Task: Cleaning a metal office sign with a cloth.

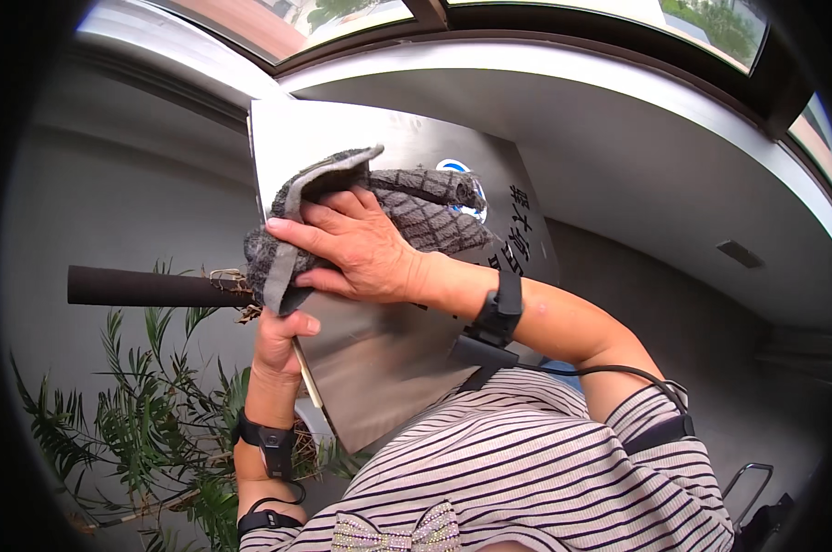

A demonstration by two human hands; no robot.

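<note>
A brushed-metal sign panel [381, 359] leans up in front of my body, bearing dark writing and a round blue-and-white emblem [450, 165]. My left hand [282, 338] grips its left edge, thumb on the front face and the other fingers hidden behind. Spread over a bunched grey checked cloth [423, 207], my right hand [360, 241] presses it against the panel near that same edge. Part of the cloth folds over the edge, just above my left thumb. Its loose end lies across the metal and partly covers the emblem.
A potted plant with long narrow leaves [174, 407] stands at the left, beside a dark foam-like tube [160, 286]. Beyond the panel are a white window ledge [526, 58] and brown-framed windows. A bent metal handle [750, 469] shows at lower right.
</note>
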